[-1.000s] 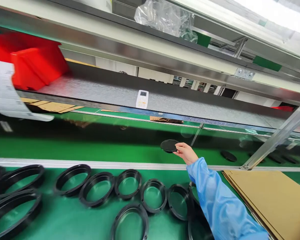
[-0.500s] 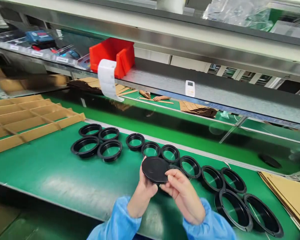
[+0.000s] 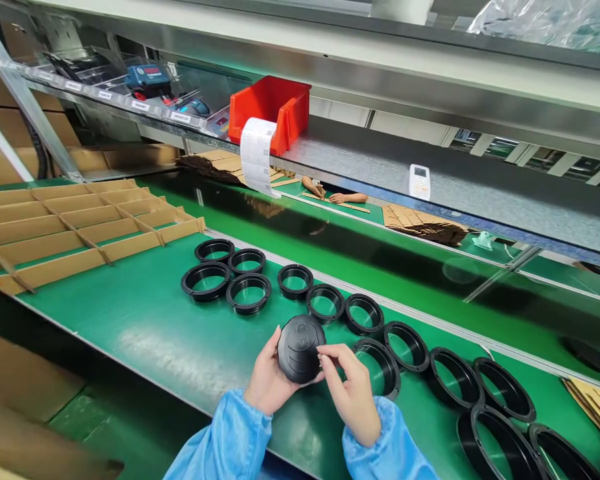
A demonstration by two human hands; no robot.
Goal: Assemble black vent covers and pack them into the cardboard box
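Note:
My left hand (image 3: 266, 381) is closed around a round black cap (image 3: 300, 350), held tilted up above the green worktop. Curved lines and a small raised mark show on the cap's face. My right hand (image 3: 353, 393) pinches at the cap's right edge with thumb and forefinger; whether something tiny is between those fingertips I cannot tell. Just right of my right hand lies a black ring (image 3: 387, 373), partly hidden by it. Beyond the cap stands another black ring (image 3: 325, 303).
Several more black rings (image 3: 249, 293) lie in groups on the green worktop (image 3: 145, 320). A cardboard divider grid (image 3: 80, 233) is at left, flat cardboard (image 3: 593, 403) at right. Overhead, a shelf (image 3: 360, 150) carries a red bin (image 3: 270, 110) and a white handheld device (image 3: 420, 181). Another person's hands (image 3: 343, 198) show beyond.
The cap has turned, so its marked face now shows instead of a plain one. My view has swung left, moving the shelf and rings rightward in the picture.

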